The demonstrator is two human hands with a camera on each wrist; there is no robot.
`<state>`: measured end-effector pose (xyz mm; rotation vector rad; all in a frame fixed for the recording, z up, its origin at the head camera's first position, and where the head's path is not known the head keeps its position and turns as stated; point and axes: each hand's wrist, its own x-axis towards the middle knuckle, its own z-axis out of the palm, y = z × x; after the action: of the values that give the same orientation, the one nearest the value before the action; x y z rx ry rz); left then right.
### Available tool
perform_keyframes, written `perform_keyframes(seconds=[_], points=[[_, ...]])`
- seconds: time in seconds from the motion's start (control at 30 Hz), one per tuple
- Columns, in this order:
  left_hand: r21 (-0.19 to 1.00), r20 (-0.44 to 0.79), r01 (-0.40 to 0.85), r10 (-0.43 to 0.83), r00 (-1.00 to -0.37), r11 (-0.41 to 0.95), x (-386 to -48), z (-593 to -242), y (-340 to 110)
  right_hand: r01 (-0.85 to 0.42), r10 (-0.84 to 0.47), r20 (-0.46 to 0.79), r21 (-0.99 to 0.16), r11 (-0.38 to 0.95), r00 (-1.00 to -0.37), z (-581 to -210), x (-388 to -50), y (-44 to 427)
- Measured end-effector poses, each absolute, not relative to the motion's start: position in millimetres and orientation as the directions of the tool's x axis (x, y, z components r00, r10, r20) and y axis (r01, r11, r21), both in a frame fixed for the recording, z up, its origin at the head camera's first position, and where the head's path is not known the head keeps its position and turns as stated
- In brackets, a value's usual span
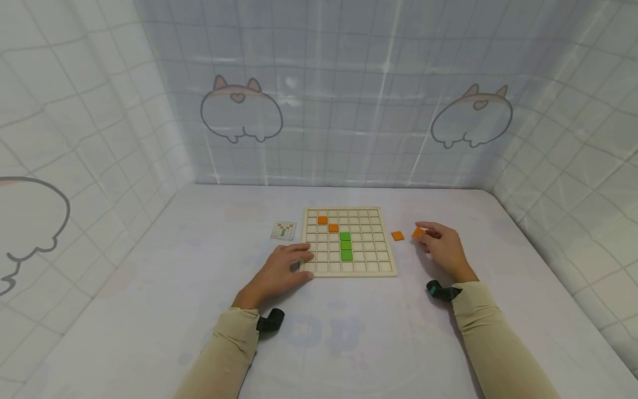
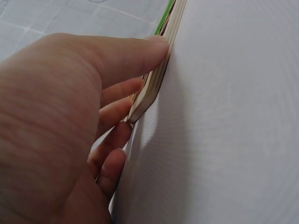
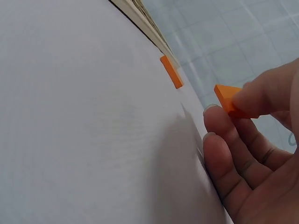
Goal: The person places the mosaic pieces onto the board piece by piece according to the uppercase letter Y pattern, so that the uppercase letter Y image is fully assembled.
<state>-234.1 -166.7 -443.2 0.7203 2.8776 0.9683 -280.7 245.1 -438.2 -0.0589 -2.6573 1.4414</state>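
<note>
A square wooden grid board (image 1: 369,244) lies flat on the table. My left hand (image 1: 281,269) rests at its near left corner, thumb on the front edge, fingertips over the left edge. In the left wrist view the thumb (image 2: 135,53) touches the board's rim (image 2: 161,70). To the right of the board, my right hand (image 1: 446,249) pinches an orange square tile (image 3: 228,99) between thumb and fingers, just above the table. Another orange tile (image 1: 397,236) lies between board and hand. Two orange tiles (image 1: 323,220) form a diagonal on the grid, leading to a column of three green tiles (image 1: 346,245).
Left of the board lies a small pattern card (image 1: 283,230) with a Y-shaped figure on a grid. A white cloth (image 1: 164,266) covers the table. Tiled-print curtains (image 1: 349,111) stand behind and at both sides.
</note>
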Motion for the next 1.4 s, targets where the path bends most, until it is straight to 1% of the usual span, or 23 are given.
perform_keyframes(seconds=[0.27,0.47,0.67,1.0,1.1,1.3,1.4], points=[[0.576,0.113,0.413,0.431,-0.895,0.706,-234.2,-442.1,-165.6,0.001,0.103,0.062,-0.852,0.524,-0.993,-438.0,-281.2,242.9],[0.574,0.119,0.417,0.432,-0.894,0.705,-233.9,-441.4,-165.6,-0.013,0.107,0.079,-0.857,0.515,-0.991,-437.2,-281.2,241.4],[0.567,0.114,0.410,0.426,-0.898,0.714,-233.9,-441.5,-165.3,-0.017,0.088,0.066,-0.884,0.467,-0.994,-436.5,-282.2,240.1],[0.570,0.108,0.403,0.421,-0.901,0.716,-234.2,-443.1,-165.1,0.001,0.101,0.053,-0.881,0.473,-0.993,-439.1,-285.3,237.0],[0.576,0.106,0.403,0.423,-0.900,0.711,-234.3,-442.6,-163.6,-0.003,0.090,0.050,-0.887,0.462,-0.995,-438.8,-286.5,235.6],[0.584,0.098,0.393,0.419,-0.902,0.710,-235.0,-443.6,-162.9,-0.043,0.014,0.054,-0.898,0.437,-0.998,-433.8,-289.0,222.8],[0.588,0.092,0.383,0.411,-0.907,0.713,-233.9,-443.9,-164.7,-0.041,-0.015,0.038,-0.916,0.398,-0.999,-431.1,-293.3,213.8]])
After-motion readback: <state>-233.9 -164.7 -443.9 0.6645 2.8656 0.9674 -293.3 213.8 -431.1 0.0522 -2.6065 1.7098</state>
